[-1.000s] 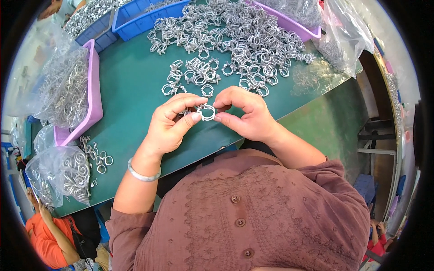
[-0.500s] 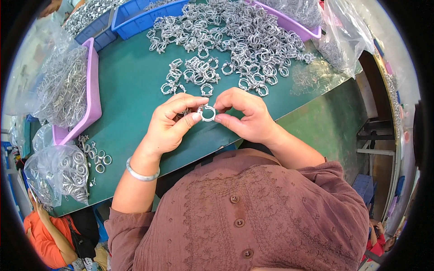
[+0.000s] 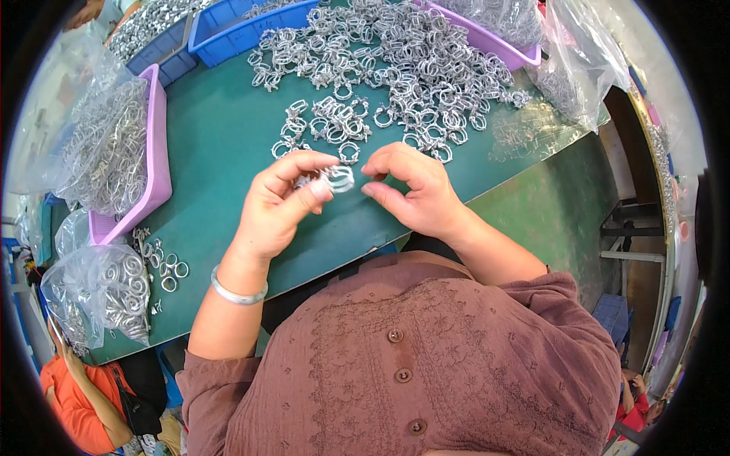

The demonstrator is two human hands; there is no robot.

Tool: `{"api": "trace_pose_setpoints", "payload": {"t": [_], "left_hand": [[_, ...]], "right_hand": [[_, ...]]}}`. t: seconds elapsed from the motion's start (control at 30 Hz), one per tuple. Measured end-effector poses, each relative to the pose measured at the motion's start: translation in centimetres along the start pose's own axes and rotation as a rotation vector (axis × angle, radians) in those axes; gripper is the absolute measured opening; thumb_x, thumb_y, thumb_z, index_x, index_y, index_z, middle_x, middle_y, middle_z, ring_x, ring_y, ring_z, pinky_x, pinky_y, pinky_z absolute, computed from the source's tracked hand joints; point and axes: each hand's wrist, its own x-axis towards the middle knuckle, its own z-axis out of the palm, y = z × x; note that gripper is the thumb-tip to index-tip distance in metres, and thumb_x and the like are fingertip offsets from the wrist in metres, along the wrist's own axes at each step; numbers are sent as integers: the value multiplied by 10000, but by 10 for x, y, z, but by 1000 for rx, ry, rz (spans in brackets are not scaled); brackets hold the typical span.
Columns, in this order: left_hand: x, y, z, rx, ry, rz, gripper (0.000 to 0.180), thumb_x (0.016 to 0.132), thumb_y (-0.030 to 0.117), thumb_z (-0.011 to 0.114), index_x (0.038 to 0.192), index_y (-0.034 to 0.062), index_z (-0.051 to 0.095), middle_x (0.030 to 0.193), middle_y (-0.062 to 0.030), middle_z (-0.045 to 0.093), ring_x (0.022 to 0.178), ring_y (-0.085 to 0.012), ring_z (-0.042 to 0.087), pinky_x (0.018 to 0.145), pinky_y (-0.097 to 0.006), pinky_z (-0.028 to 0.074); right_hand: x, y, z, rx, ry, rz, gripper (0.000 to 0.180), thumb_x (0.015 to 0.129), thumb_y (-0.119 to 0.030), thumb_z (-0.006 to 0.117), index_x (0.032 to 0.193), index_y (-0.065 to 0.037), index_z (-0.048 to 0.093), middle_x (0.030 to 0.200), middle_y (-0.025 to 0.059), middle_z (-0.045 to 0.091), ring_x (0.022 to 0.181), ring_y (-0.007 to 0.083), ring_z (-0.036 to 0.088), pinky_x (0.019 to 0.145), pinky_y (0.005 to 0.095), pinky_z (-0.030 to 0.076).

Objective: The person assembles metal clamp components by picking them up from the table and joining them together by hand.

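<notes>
Between the thumb and fingers of my left hand (image 3: 281, 199) is a silvery metal ring clamp (image 3: 340, 179), tilted and slightly blurred. More metal shows behind it, partly hidden by the fingers. My right hand (image 3: 414, 186) is just right of the clamp, not touching it, with thumb and forefinger apart and nothing between them. A small group of similar ring clamps (image 3: 338, 120) lies on the green table (image 3: 220, 152) beyond my hands. Behind that spreads a large heap of them (image 3: 426, 64).
On the left stand a purple bin (image 3: 157, 152) of bagged metal parts and a clear bag (image 3: 114, 292) of rings, with loose rings (image 3: 169, 270) beside it. Blue bins (image 3: 228, 38) and another purple bin (image 3: 494, 42) line the far side. A person in orange (image 3: 84, 403) sits at lower left.
My right hand has let go of the ring clamp and drawn slightly away. My left hand has turned the clamp and shifted it a little up and left.
</notes>
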Motion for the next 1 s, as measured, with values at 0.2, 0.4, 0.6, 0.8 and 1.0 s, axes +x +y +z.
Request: {"api": "trace_pose_setpoints", "payload": {"t": [0.2, 0.4, 0.6, 0.8, 1.0], "left_hand": [[5, -2, -20, -475, 45, -40, 334, 850, 130, 427, 1153, -10, 432, 1072, -199, 541, 825, -215, 595, 629, -293, 507], [6, 0, -21, -766, -22, -53, 269, 866, 156, 426, 1085, 6, 471, 1107, -224, 527, 875, -278, 606, 642, -327, 516], [4, -6, -25, -724, -13, -51, 272, 888, 187, 432, 1094, 11, 462, 1096, -212, 532, 873, -271, 608, 626, -323, 523], [4, -4, -22, -663, 11, -66, 207, 880, 151, 451, 1030, 14, 488, 1074, -187, 552, 840, -254, 615, 611, -310, 519], [6, 2, -16, -687, -47, -121, 236, 867, 144, 470, 1064, 18, 502, 1054, -177, 557, 884, -258, 603, 631, -312, 521]], "right_hand": [[8, 8, -2, -541, -1, -159, 208, 673, -60, 634, 873, -94, 588, 877, 49, 541, 826, 221, 516, 754, 346, 369], [16, 14, 4, -794, -99, -202, 149, 718, -105, 561, 858, -101, 612, 888, 47, 519, 865, 219, 478, 789, 354, 335], [18, 16, 2, -678, -141, -154, 122, 711, -104, 576, 827, -97, 612, 903, 53, 514, 894, 218, 465, 812, 361, 325], [21, 6, -8, -80, -155, -29, 159, 738, -6, 579, 888, -54, 556, 986, 87, 541, 936, 224, 517, 818, 340, 399], [18, 5, -8, 632, -216, 458, 160, 833, -40, 526, 982, 13, 550, 1003, 42, 549, 883, 106, 543, 775, 236, 444]]}}
